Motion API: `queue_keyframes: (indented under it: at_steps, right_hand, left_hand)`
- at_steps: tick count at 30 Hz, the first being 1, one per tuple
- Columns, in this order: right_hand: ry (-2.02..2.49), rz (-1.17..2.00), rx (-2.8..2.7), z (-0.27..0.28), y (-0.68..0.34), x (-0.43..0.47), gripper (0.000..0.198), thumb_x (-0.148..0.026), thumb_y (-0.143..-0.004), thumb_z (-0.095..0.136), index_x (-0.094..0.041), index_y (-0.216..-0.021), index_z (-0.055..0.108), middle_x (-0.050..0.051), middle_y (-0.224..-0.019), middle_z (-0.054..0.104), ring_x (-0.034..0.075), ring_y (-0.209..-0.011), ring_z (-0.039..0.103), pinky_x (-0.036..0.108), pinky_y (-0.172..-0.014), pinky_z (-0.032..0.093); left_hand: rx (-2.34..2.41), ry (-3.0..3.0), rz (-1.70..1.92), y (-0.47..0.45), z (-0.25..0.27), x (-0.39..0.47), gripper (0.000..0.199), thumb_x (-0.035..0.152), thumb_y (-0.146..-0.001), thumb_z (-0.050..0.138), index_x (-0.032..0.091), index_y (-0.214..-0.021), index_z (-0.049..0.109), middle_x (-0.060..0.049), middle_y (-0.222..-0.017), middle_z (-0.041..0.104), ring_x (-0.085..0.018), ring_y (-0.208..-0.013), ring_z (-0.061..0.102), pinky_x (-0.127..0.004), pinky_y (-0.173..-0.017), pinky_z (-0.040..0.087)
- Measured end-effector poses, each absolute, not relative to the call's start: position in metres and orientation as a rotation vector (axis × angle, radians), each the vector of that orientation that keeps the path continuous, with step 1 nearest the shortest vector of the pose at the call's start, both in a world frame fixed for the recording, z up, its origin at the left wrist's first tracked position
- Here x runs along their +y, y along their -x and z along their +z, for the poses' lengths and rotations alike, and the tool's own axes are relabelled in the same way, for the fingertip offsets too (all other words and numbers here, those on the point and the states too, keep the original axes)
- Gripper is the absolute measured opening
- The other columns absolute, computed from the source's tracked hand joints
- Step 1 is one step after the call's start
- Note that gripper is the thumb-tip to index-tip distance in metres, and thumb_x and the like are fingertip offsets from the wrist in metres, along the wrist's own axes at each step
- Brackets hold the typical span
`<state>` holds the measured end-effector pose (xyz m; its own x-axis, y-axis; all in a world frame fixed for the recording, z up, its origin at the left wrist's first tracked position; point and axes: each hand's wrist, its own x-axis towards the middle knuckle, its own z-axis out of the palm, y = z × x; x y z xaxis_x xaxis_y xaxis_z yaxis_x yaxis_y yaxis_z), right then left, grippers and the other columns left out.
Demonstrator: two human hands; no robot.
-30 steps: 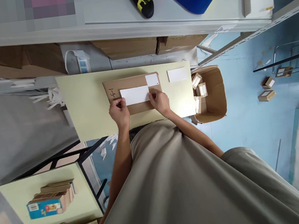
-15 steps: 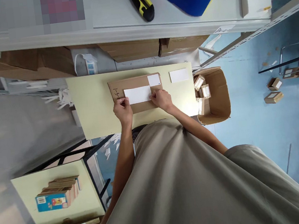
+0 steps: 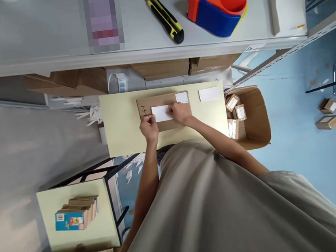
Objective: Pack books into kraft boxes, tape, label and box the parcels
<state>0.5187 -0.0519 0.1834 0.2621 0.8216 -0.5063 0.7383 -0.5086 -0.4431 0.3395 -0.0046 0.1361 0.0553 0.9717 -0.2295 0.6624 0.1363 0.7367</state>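
Note:
A flat cardboard box [image 3: 168, 125] with handwriting at its left end lies on the pale yellow tabletop [image 3: 122, 127]. Its top bears a white paper label [image 3: 160, 113], and a smaller white sticker [image 3: 182, 97] sits in the upper right corner. My left hand [image 3: 149, 130] is closed, thumb and fingers pinching the label's lower left corner. Curled fingers of my right hand [image 3: 180, 113] rest on the label's right part and cover it. Another white label [image 3: 208, 93] lies on the tabletop to the right.
Right of the table stands an open carton [image 3: 254, 127] with small boxes inside. On the shelf above lie a utility knife [image 3: 165, 18], a tape dispenser [image 3: 218, 11] and white papers [image 3: 288, 9]. Folded cardboard [image 3: 74, 213] is on a lower-left table.
My right hand has shifted from the label's right edge inward onto its surface. My left hand stays at the left corner. The camera view has shifted, showing more of the shelf.

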Motion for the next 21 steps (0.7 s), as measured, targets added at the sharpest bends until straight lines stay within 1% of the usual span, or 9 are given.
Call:
queue_keyframes:
  at_steps: [3, 5, 7, 10, 12, 17, 21]
  right_hand:
    - [2.401, 0.967, -1.431, 0.179, -0.522, -0.034, 0.029, -0.026, -0.117, 0.051, -0.021, -0.116, 0.080, 0.012, -0.117, 0.084, 0.027, -0.105, 0.074, 0.034, -0.094, 0.053]
    - [2.386, 0.948, -1.424, 0.177, -0.518, -0.031, 0.031, -0.025, -0.118, 0.049, -0.020, -0.118, 0.080, 0.012, -0.117, 0.084, 0.026, -0.103, 0.074, 0.034, -0.095, 0.053]
    - [2.323, 1.010, -1.478, 0.177, -0.510, -0.037, 0.027, -0.025, -0.116, 0.055, -0.020, -0.113, 0.081, 0.012, -0.115, 0.085, 0.025, -0.103, 0.076, 0.033, -0.095, 0.053]
    - [2.197, 1.120, -1.589, 0.179, -0.499, -0.046, 0.017, -0.024, -0.109, 0.068, -0.021, -0.103, 0.083, 0.012, -0.110, 0.087, 0.026, -0.105, 0.079, 0.031, -0.096, 0.056]
    - [2.179, 1.144, -1.613, 0.179, -0.497, -0.044, 0.015, -0.025, -0.108, 0.071, -0.021, -0.103, 0.084, 0.012, -0.111, 0.087, 0.027, -0.108, 0.080, 0.032, -0.097, 0.058]
    - [2.304, 1.068, -1.495, 0.176, -0.493, -0.010, 0.026, -0.033, -0.116, 0.060, -0.021, -0.118, 0.082, 0.015, -0.127, 0.085, 0.030, -0.120, 0.080, 0.037, -0.103, 0.060]
    - [2.333, 1.015, -1.470, 0.173, -0.483, -0.004, 0.029, -0.038, -0.118, 0.055, -0.021, -0.128, 0.076, 0.019, -0.130, 0.084, 0.034, -0.121, 0.080, 0.042, -0.103, 0.060]
  left_hand:
    - [1.686, -1.600, 0.531, -0.341, 0.138, -0.004, 0.012, 0.031, -0.100, 0.068, 0.022, -0.094, 0.073, -0.010, -0.103, 0.084, -0.027, -0.099, 0.078, -0.040, -0.101, 0.060]
    - [1.689, -1.603, 0.530, -0.342, 0.139, -0.005, 0.011, 0.030, -0.100, 0.068, 0.023, -0.094, 0.072, -0.010, -0.104, 0.084, -0.027, -0.100, 0.078, -0.039, -0.101, 0.060]
    - [1.701, -1.607, 0.516, -0.343, 0.141, -0.006, 0.010, 0.030, -0.100, 0.068, 0.023, -0.094, 0.072, -0.009, -0.104, 0.084, -0.026, -0.099, 0.078, -0.039, -0.101, 0.060]
    - [1.730, -1.616, 0.488, -0.346, 0.143, -0.006, 0.010, 0.030, -0.100, 0.068, 0.023, -0.093, 0.072, -0.010, -0.104, 0.085, -0.027, -0.098, 0.078, -0.040, -0.102, 0.060]
    - [1.741, -1.620, 0.483, -0.347, 0.144, -0.005, 0.011, 0.029, -0.100, 0.068, 0.023, -0.092, 0.072, -0.011, -0.104, 0.084, -0.028, -0.098, 0.079, -0.041, -0.102, 0.060]
    - [1.753, -1.629, 0.496, -0.350, 0.144, -0.004, 0.010, 0.025, -0.098, 0.067, 0.024, -0.088, 0.070, -0.009, -0.100, 0.084, -0.027, -0.097, 0.079, -0.039, -0.101, 0.060]
    - [1.764, -1.641, 0.516, -0.352, 0.143, -0.006, 0.010, 0.024, -0.097, 0.067, 0.024, -0.088, 0.070, -0.010, -0.100, 0.083, -0.027, -0.099, 0.080, -0.041, -0.103, 0.060]
